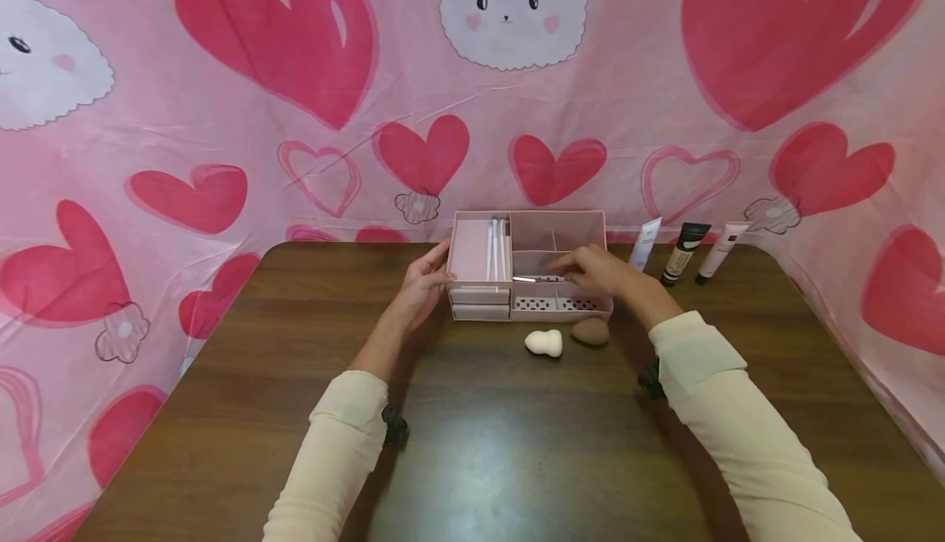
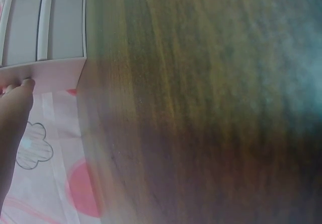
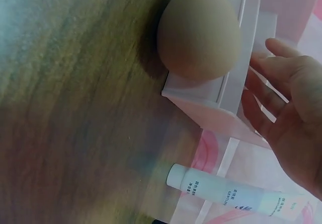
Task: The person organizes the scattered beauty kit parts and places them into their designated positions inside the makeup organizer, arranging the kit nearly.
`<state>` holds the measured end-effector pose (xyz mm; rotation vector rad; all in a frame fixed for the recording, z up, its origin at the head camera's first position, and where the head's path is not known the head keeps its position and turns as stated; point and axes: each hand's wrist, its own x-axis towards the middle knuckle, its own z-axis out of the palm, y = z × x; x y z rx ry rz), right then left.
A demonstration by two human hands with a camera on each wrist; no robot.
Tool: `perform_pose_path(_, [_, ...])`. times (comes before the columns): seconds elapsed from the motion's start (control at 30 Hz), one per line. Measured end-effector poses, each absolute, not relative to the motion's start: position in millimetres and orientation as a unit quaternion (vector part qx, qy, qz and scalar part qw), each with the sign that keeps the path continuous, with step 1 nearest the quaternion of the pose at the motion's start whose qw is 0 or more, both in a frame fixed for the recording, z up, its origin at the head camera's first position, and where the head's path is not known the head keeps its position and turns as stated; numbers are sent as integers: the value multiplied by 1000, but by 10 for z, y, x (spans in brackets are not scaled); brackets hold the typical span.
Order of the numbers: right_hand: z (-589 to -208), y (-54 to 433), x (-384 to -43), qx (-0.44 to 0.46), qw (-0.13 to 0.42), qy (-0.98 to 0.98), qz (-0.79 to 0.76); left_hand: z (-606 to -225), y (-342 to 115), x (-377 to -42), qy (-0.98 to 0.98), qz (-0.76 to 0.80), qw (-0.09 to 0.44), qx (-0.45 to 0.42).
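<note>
A: Quick, start with left hand (image 1: pixel 422 286). Holding anything?
B: Touching only. Pressed against left wall of pink organizer (image 1: pixel 531 232), with thumb and fingers set wide apart along it.
A: And right hand (image 1: pixel 594 270)?
B: Reaching into middle row on organizer's right half, near a thin pale stick (image 1: pixel 524 280). Bent at fingers, hidden at tips. Can't tell whether gripping or just touching.
A: Organizer location?
B: Near far edge of brown table (image 1: pixel 472 460), before heart-print cloth (image 1: pixel 421 144). Fitted with two drawers (image 1: pixel 480 311) at lower left, slim white sticks (image 1: pixel 496 251) in section above, spotted pieces (image 1: pixel 535 304) in front row at right.
A: Loose items?
B: Just in front: white sponge (image 1: pixel 544 343), then brown sponge (image 1: pixel 591 331) to its right. Beyond right side, in a row, cap down: white tube (image 1: pixel 645 243), black tube (image 1: pixel 686 253), pink tube (image 1: pixel 721 252).
</note>
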<state>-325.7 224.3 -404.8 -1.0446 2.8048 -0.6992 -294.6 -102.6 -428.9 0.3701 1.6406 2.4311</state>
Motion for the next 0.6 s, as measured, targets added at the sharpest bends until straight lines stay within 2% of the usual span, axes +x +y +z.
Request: perform_pose_path(0.6, [-3879,2174,-2805,-338,2,901,-273,-4278,-1040,-2947,558,813,96,137])
